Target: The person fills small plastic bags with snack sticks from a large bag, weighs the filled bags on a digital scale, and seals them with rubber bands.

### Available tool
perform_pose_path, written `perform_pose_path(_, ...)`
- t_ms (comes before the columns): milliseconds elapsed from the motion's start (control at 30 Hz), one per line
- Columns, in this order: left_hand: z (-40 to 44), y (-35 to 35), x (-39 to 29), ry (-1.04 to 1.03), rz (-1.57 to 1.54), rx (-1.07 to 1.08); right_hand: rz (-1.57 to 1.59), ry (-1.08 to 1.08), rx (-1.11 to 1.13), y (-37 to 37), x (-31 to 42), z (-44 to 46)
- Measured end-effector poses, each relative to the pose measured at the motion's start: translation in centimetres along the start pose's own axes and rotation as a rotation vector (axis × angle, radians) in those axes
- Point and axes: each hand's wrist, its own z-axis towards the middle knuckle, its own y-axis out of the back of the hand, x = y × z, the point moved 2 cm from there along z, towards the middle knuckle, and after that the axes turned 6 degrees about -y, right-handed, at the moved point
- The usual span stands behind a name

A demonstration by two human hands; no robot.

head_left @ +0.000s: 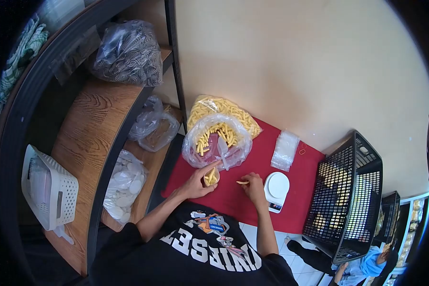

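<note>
My left hand (198, 185) is wrapped round a small clear cup (216, 181) with yellow stick snacks in it. Between the fingertips of my right hand (255, 188) is a single yellow stick snack (242, 182), held over the red tabletop (237, 205). Just beyond the cup stands an open clear plastic bag (241, 153), partly filled with the same sticks, with a pale plastic spoon (222, 148) leaning in it. A white kitchen scale (277, 186) sits right of my right hand, its round plate bare.
Behind the open bag lies a fuller bag of yellow sticks (229, 107). Flat clear pouches (285, 150) and rubber bands (302, 152) are near the wall. A black crate (329, 209) stands right; wooden shelves (93, 107) with bags flank the left. Another person (367, 264) is at lower right.
</note>
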Motion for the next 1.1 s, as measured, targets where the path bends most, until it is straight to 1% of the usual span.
perform_pose_path(33,-0.2,0.2,-0.4,0.018,0.049,-0.039,0.002,0.002,0.001,0.1,-0.1,0.3)
perform_pose_path(67,-0.4,0.1,-0.3,0.02,0.053,-0.04,-0.01,-0.016,0.082,0.0,-0.2,0.7)
perform_pose_path(100,-0.6,0.1,-0.3,0.02,0.042,-0.122,-0.02,-0.034,0.164,0.0,0.0,1.1)
perform_pose_path(133,-0.9,0.1,-0.3,0.02,0.03,-0.203,-0.013,-0.033,0.165,0.4,1.0,1.5)
perform_pose_path(167,-1.0,0.2,-0.2,0.019,0.037,-0.203,0.206,-0.099,0.22,1.0,1.7,2.3)
perform_pose_path(200,-1.1,0.3,-0.1,0.092,0.023,-0.215,0.425,-0.166,0.275,1.8,2.7,3.1)
perform_pose_path(233,-1.4,0.4,0.1,0.168,0.007,-0.224,0.431,-0.168,0.275,2.4,3.9,3.9)
perform_pose_path(267,-1.4,0.4,0.3,0.174,0.007,-0.219,0.527,-0.146,0.145,3.2,5.4,4.6)
perform_pose_path(300,-1.2,0.5,0.3,0.109,0.065,-0.229,0.618,-0.122,0.012,3.8,6.4,5.0)
perform_pose_path(333,-0.8,0.7,0.2,0.041,0.123,-0.241,0.618,-0.124,0.011,3.9,7.1,4.9)
perform_pose_path(367,-0.4,0.9,0.3,0.038,0.124,-0.241,0.633,-0.038,-0.021,4.1,7.9,5.1)
perform_pose_path(400,0.0,1.1,0.2,0.022,0.083,-0.166,0.647,0.05,-0.053,4.3,8.7,5.2)
perform_pose_path(433,0.2,1.3,0.2,0.01,0.042,-0.09,0.648,0.049,-0.053,4.5,9.5,5.0)
perform_pose_path(467,0.3,1.6,0.1,0.012,0.042,-0.087,0.62,0.179,-0.016,4.6,10.5,4.5)
perform_pose_path(500,0.5,1.6,0.0,0.137,-0.028,0.043,0.59,0.308,0.019,4.6,11.0,4.1)
perform_pose_path(533,0.7,1.5,0.0,0.26,-0.099,0.176,0.578,0.32,0.064,4.0,10.7,3.6)
perform_pose_path(567,1.0,1.4,-0.4,0.262,-0.101,0.185,0.579,0.312,0.058,3.6,10.1,3.0)
perform_pose_path(633,1.8,0.3,-0.8,0.311,-0.093,0.275,0.658,0.111,0.24,3.1,8.9,2.1)
perform_pose_path(667,2.1,-0.4,-0.7,0.245,-0.113,0.25,0.648,0.132,0.178,3.3,8.4,1.6)
perform_pose_path(700,2.1,-1.0,-0.4,0.246,-0.116,0.257,0.648,0.125,0.175,3.7,8.0,1.0)
perform_pose_path(767,2.3,-2.0,0.2,0.283,-0.123,0.238,0.7,-0.19,0.138,5.1,6.0,-0.3)
perform_pose_path(800,2.6,-2.1,0.1,0.328,-0.101,0.226,0.711,-0.223,0.042,5.9,4.2,-0.8)
perform_pose_path(833,2.6,-2.2,0.2,0.329,-0.103,0.239,0.72,-0.258,-0.055,6.8,2.0,-1.5)
perform_pose_path(900,2.6,-2.1,0.8,0.276,-0.17,0.158,0.756,-0.338,-0.315,8.8,-2.5,-3.3)
perform_pose_path(933,2.4,-2.0,1.4,0.291,-0.244,0.128,0.862,-0.416,-0.428,9.3,-5.0,-4.5)
perform_pose_path(967,2.3,-1.9,1.7,0.287,-0.247,0.136,0.967,-0.491,-0.541,9.5,-7.6,-5.6)
perform_pose_path(1033,1.9,-1.4,2.2,0.323,-0.198,0.115,0.916,-0.548,-0.691,9.6,-12.1,-7.6)
perform_pose_path(1067,1.8,-1.3,2.3,0.323,-0.199,0.121,0.951,-0.545,-0.743,9.0,-14.2,-8.3)
perform_pose_path(1100,1.7,-1.2,2.4,0.34,-0.166,0.123,0.95,-0.551,-0.747,8.5,-15.6,-8.7)
